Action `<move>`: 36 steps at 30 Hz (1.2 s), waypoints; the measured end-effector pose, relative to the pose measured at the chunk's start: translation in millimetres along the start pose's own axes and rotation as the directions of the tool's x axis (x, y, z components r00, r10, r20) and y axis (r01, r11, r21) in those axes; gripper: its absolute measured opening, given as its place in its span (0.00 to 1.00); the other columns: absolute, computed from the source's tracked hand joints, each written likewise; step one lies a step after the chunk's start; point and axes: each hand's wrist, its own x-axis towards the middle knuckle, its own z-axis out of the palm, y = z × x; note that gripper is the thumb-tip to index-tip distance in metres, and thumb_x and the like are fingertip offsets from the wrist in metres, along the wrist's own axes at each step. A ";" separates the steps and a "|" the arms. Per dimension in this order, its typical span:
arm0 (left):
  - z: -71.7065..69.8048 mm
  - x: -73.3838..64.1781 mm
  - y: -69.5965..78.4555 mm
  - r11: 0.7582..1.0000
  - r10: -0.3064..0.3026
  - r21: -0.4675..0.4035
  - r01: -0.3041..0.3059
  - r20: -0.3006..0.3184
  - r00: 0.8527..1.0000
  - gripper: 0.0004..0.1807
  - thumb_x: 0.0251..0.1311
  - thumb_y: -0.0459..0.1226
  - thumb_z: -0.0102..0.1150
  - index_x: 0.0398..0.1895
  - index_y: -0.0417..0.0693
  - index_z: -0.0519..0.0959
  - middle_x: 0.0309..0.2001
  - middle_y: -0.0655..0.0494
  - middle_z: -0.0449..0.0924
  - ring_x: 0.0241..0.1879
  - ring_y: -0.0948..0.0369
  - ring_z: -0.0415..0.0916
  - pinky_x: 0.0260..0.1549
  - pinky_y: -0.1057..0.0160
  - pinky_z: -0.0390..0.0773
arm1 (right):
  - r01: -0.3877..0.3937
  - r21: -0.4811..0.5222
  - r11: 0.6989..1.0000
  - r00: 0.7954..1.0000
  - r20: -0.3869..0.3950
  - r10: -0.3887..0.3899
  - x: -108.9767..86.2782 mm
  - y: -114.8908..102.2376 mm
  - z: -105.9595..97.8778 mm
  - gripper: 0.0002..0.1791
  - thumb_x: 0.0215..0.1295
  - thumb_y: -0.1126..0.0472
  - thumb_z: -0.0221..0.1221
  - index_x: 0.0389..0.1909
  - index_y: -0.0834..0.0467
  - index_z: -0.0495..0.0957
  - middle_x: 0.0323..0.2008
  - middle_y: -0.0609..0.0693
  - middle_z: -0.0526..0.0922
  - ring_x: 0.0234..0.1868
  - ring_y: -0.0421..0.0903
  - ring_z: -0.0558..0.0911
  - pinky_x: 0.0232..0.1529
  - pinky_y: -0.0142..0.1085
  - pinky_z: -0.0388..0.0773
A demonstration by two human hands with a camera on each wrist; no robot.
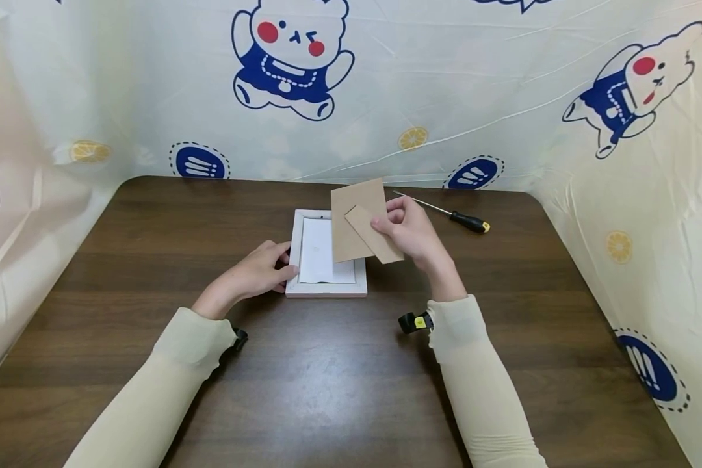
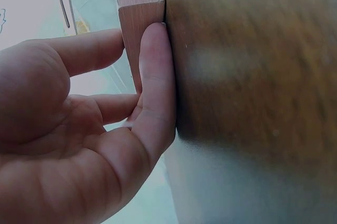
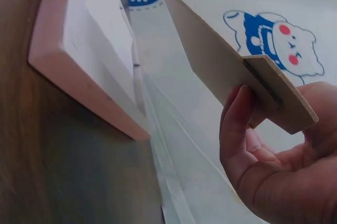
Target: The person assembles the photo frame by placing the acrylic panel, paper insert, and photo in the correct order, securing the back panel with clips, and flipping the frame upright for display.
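A white picture frame with pinkish side faces lies back up on the table, a white sheet inside it. My left hand holds the frame's left edge, the thumb over the rim and the other fingers against the side. Raised over the frame's right half is a brown backing board with a narrow stand flap across it. My right hand pinches the board and flap at their right side. From the right wrist, the flap juts out from the board.
Behind my right hand lies a screwdriver with a black and yellow handle, its shaft pointing left. The dark wooden table ends at a patterned curtain at the back and sides.
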 end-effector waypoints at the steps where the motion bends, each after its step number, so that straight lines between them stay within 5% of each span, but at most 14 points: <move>1: 0.0 0.0 0.2 1.000 0.001 0.002 -0.001 -0.001 1.000 0.36 0.78 0.33 0.53 0.82 0.29 0.52 0.60 0.32 0.62 0.44 0.49 0.83 0.42 0.57 0.90 | 0.004 -0.001 1.000 1.000 0.001 -0.004 -0.1 -0.1 3.0 0.23 0.73 0.62 0.66 0.61 0.65 0.69 0.44 0.61 0.87 0.40 0.51 0.85 0.38 0.35 0.83; 17: 0.4 1.4 0.2 0.999 -0.012 0.037 0.012 -0.003 1.000 0.36 0.79 0.35 0.54 0.82 0.29 0.53 0.59 0.34 0.62 0.44 0.49 0.83 0.42 0.58 0.90 | 0.028 0.055 0.998 1.000 0.001 -0.029 0.5 7.8 32.8 0.23 0.72 0.63 0.66 0.60 0.66 0.69 0.45 0.62 0.87 0.39 0.50 0.85 0.38 0.34 0.82; 29: -0.8 1.5 0.2 0.999 -0.012 0.040 0.012 -0.005 1.000 0.36 0.78 0.34 0.54 0.82 0.28 0.53 0.59 0.33 0.62 0.44 0.49 0.83 0.41 0.60 0.90 | -0.061 0.049 0.997 0.997 0.060 0.058 1.1 16.1 49.0 0.26 0.72 0.62 0.67 0.62 0.65 0.67 0.50 0.62 0.84 0.44 0.52 0.83 0.47 0.38 0.81; 36: -0.9 -0.5 1.6 1.000 -0.001 0.028 0.001 -0.001 1.000 0.36 0.79 0.34 0.53 0.81 0.27 0.53 0.59 0.32 0.62 0.45 0.47 0.82 0.40 0.59 0.90 | -0.092 0.079 0.993 0.993 0.083 0.085 3.0 21.2 55.0 0.26 0.72 0.63 0.66 0.63 0.66 0.66 0.51 0.64 0.85 0.43 0.51 0.85 0.44 0.36 0.84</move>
